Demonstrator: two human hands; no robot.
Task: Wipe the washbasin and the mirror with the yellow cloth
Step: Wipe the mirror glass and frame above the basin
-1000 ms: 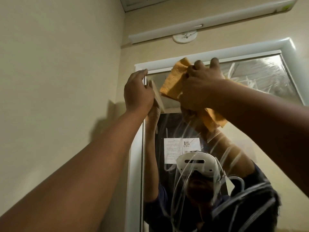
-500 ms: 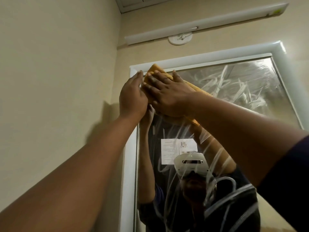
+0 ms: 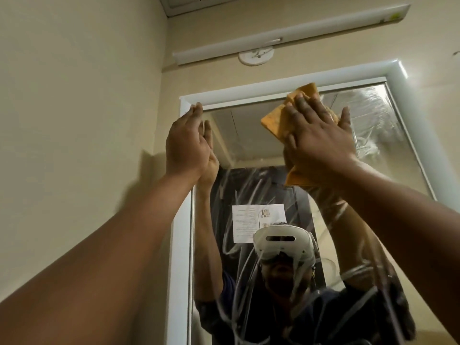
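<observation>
The mirror (image 3: 249, 135) in a white frame (image 3: 180, 245) fills the wall ahead, streaked with wet smears on its right and lower parts. My right hand (image 3: 321, 135) presses the yellow cloth (image 3: 276, 120) flat against the glass near the top middle, fingers spread over it. My left hand (image 3: 188, 143) rests flat with its fingers together on the mirror's upper left corner, at the frame's edge. The washbasin is out of view.
A beige wall (image 3: 74, 120) stands close on the left. Above the mirror run a long white light fitting (image 3: 286, 36) and a round white wall fitting (image 3: 256, 58). The mirror reflects a person wearing a white headset, and a paper notice behind.
My right hand has slid the cloth to the right along the top of the mirror, away from the upper left corner. The left hand stays at the corner.
</observation>
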